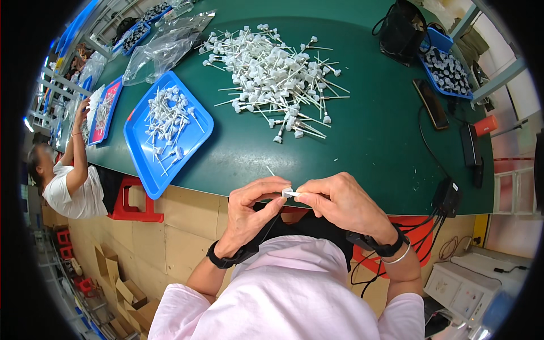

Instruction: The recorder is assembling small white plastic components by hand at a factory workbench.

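Observation:
Close to the table's near edge, my two hands meet over a small white plastic piece [288,193]. My left hand [256,204] pinches its head between thumb and index finger. From the right, my right hand [340,198] pinches a thin white part that touches the piece. Fingers cover much of both, so how they join is hidden. A big pile of white plastic spray-pump heads with thin tubes [266,68] lies on the green table [362,147] beyond my hands. More of the same pieces [168,113] lie in a blue tray [195,146] to the left.
Clear plastic bags [164,54] lie at the far left. At the right are a black bag [402,34], a phone [430,103], a blue tray of dark-and-white parts [447,71] and a black box with cables [447,197]. A co-worker [76,178] works at the left beside a red stool [133,204].

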Demonstrator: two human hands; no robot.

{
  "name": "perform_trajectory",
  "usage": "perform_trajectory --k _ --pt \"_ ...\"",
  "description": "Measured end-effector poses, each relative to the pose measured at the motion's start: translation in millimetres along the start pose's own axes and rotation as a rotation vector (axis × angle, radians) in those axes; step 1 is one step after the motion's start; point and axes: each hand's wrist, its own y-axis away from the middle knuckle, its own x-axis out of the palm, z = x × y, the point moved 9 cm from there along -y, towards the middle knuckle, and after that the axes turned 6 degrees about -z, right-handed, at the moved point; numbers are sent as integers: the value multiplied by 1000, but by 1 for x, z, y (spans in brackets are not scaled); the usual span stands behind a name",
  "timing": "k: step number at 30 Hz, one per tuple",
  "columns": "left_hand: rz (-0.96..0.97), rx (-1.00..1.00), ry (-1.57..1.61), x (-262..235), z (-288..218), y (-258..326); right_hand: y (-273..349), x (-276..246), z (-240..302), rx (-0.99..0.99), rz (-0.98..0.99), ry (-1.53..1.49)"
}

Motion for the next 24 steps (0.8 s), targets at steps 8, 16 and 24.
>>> perform_trajectory --k 8,16,24 --pt "-43 -17 124 1 7 -3 2 2 2 -56 -77 -7" --pt "-113 -155 273 -12 21 -2 8 -17 11 -121 -195 141" --pt "-739 212 -283 -183 -35 -21 15 -18 1 -47 -220 141"
